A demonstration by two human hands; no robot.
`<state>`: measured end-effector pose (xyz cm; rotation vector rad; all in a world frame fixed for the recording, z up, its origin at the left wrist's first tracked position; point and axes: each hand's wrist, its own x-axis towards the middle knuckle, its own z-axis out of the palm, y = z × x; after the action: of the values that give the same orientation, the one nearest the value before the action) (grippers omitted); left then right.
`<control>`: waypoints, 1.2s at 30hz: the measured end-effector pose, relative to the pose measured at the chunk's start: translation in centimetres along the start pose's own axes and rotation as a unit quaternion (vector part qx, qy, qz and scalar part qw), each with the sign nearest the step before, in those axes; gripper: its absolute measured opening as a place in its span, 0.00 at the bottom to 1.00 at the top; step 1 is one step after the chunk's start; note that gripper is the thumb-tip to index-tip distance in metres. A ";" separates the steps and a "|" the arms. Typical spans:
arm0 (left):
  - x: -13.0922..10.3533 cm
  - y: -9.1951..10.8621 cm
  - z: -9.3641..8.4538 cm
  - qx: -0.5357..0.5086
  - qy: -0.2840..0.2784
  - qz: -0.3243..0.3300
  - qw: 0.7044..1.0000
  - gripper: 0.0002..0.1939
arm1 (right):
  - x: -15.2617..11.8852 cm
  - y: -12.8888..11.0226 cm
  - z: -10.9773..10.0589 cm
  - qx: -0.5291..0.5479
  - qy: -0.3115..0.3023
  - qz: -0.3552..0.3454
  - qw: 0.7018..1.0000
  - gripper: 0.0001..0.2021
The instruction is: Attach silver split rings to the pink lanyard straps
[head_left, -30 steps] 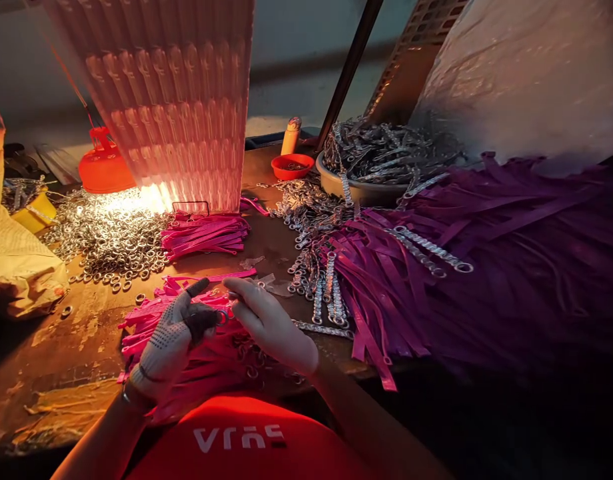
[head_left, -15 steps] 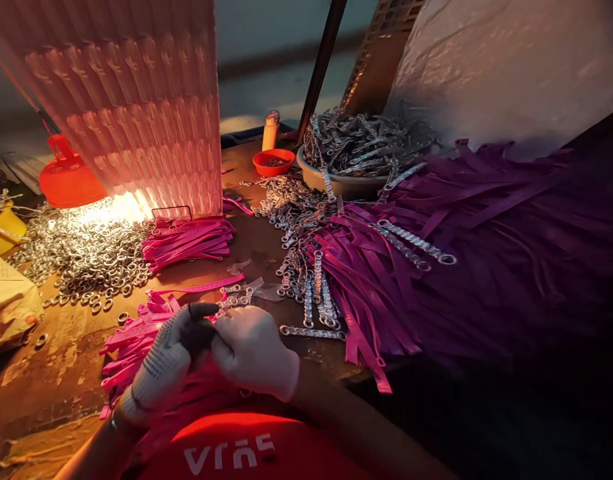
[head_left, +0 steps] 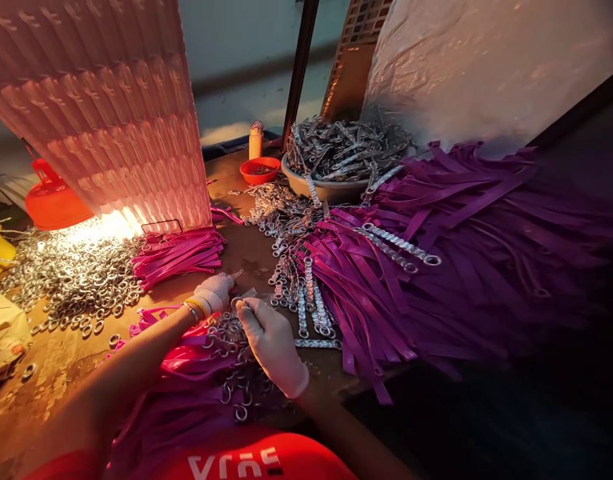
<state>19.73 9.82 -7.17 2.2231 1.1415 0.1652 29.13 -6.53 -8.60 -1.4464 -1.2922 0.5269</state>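
My left hand (head_left: 214,293), in a white dotted glove, reaches over the bench beyond my right hand. Its fingertips are dark and partly out of sight, so I cannot tell if they grip anything. My right hand (head_left: 274,343), in a plain white glove, has thumb and forefinger pinched on a small metal ring (head_left: 235,303). Below and left of it lies a cluster of loose metal rings (head_left: 236,373), resting on magenta straps (head_left: 186,393) close to my body.
Under the red lamp (head_left: 56,197) is a heap of metal rings (head_left: 86,273). A bundle of pink straps (head_left: 179,257) lies beside it. Right are linked ring strips (head_left: 301,310), a large pile of purple straps (head_left: 461,267) and a grey basin (head_left: 331,191) heaped with strips. A small red bowl (head_left: 259,179) stands behind.
My hands were together and have parted. The left has reached forward, away from my body. The ring cluster on the straps has come into sight. The view has shifted slightly right.
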 end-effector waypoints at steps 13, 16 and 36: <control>-10.4 -1.3 -4.3 -0.408 -0.022 -0.054 0.911 0.11 | 1.9 -1.6 0.5 -0.042 -0.084 -0.112 0.989 0.11; -13.8 -0.2 -3.7 -0.454 0.017 -0.095 0.886 0.14 | 1.8 -3.2 1.7 -0.171 -0.117 -0.152 0.966 0.10; -21.3 -1.3 1.5 -0.242 0.150 -0.042 0.958 0.13 | -2.0 -6.6 1.4 -0.336 -0.319 -0.131 0.876 0.14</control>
<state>6.23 -6.66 -5.60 1.7466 1.1964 0.6892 24.56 -8.83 -3.76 -1.6666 -2.3380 0.3937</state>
